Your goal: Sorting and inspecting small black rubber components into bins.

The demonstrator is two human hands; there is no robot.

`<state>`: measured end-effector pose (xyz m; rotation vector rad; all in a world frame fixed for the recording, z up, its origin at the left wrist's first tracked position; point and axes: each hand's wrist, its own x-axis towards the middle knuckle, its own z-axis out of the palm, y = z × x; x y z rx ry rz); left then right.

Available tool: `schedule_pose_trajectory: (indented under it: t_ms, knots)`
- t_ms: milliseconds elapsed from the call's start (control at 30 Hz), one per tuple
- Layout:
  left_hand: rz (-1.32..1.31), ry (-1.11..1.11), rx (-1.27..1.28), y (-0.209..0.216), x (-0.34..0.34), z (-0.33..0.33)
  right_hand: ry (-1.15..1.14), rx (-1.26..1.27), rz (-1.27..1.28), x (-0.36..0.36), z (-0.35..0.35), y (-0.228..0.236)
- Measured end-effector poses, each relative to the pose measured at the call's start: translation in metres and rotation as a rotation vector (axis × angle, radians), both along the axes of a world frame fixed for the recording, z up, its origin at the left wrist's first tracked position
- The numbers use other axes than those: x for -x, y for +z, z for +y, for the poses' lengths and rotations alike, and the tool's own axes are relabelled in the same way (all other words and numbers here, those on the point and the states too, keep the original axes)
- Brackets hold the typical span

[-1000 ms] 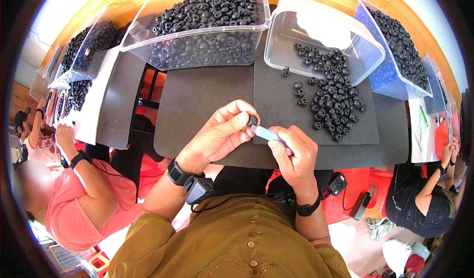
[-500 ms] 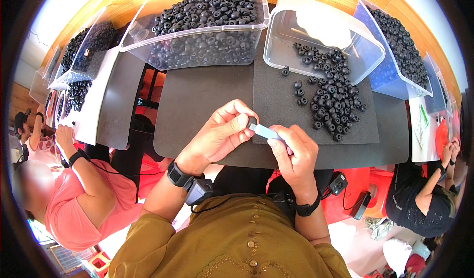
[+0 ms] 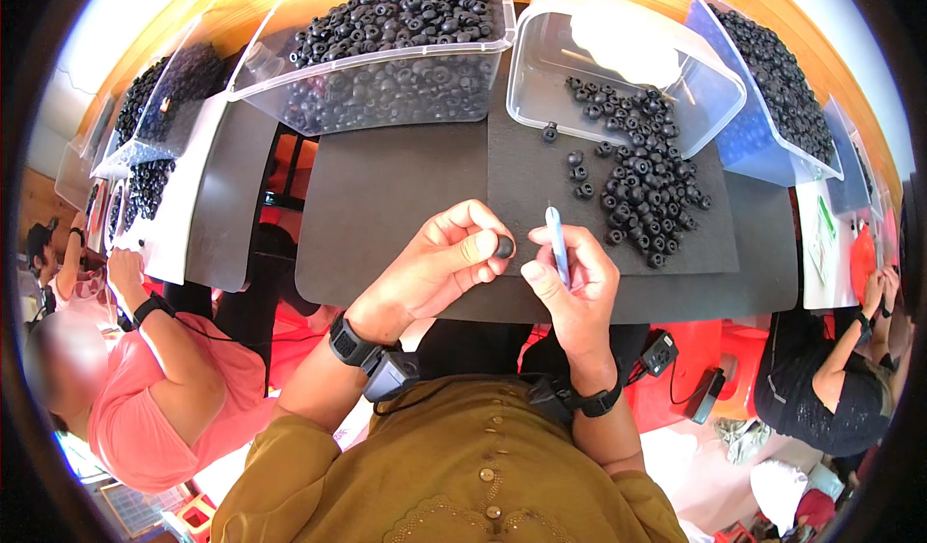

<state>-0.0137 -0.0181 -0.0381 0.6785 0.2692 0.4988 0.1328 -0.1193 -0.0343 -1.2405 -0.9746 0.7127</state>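
Between its thumb and fingertips, my left hand (image 3: 449,261) pinches a small round black part (image 3: 503,247), much like the pieces on the table. In my right hand (image 3: 579,278) is a slim light-blue hand tool (image 3: 556,239), gripped between thumb and fingers. It stands nearly upright, and its thin tip points away from me. A gap separates the tool from the black part. Past my right hand, a loose pile of black hollow parts (image 3: 642,191) lies on a dark mat (image 3: 521,181), spreading out of a tipped clear tub (image 3: 541,118).
A clear bin (image 3: 386,94) full of black parts stands at the back, with another bin (image 3: 763,133) at the back right. The dark table (image 3: 386,186) has a rounded front edge. One person in pink (image 3: 183,389) sits at left, another in black (image 3: 821,389) at right.
The light-blue tool has come away from the black part and swung from slanting leftward to nearly upright. My left hand still holds the part, now slightly farther from the right hand.
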Motion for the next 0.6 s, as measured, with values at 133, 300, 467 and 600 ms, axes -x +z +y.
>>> schedule_pose_trajectory:
  t_ms: [133, 300, 467, 600]
  knots:
    - [0.052, -0.019, -0.090, 0.000, -0.004, -0.005, 0.076, -0.003, 0.102, 0.004, 0.004, 0.002]
    - [0.055, -0.061, -0.071, 0.001, -0.006, -0.004, 0.159, 0.001, 0.265, -0.002, 0.001, 0.012]
    - [0.021, -0.095, -0.091, 0.010, -0.007, -0.003, 0.056, 0.055, 0.270, -0.008, 0.001, 0.004]
    - [0.017, -0.050, -0.118, 0.023, -0.006, 0.003, 0.027, -0.030, 0.365, -0.007, -0.002, 0.004]
